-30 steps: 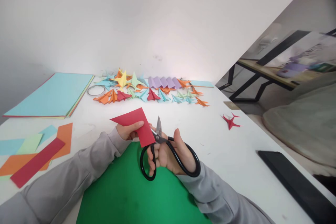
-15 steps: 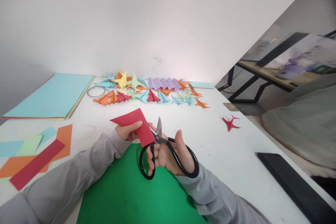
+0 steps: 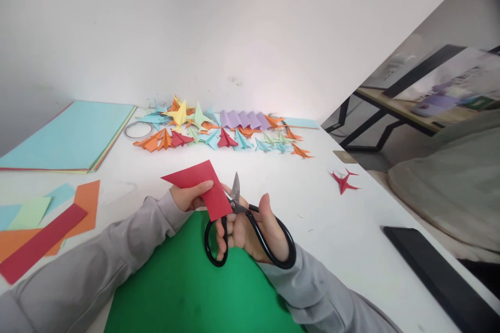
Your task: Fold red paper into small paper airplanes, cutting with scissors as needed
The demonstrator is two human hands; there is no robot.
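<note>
A folded piece of red paper (image 3: 216,199) is pinched in my left hand (image 3: 191,195), thumb on top and the other fingers mostly hidden beneath. My right hand (image 3: 250,231) has its fingers and thumb through the black handles of a pair of scissors (image 3: 235,204). The blades stand apart at the paper's right edge, one pointing up beside it and the other largely hidden behind the paper. A green sheet (image 3: 195,281) lies on the table below both hands.
Folded paper planes (image 3: 226,139) crowd the wall side. A stack of coloured sheets (image 3: 70,132) lies back left, with cut paper strips (image 3: 42,244) nearer. To the right are a red paper plane (image 3: 344,182) and a black flat object (image 3: 437,276). A wire ring (image 3: 138,130) sits behind.
The view has shifted slightly, so the items on the left sit further left. The scissor handles have spread a little wider; the red paper stays almost in place.
</note>
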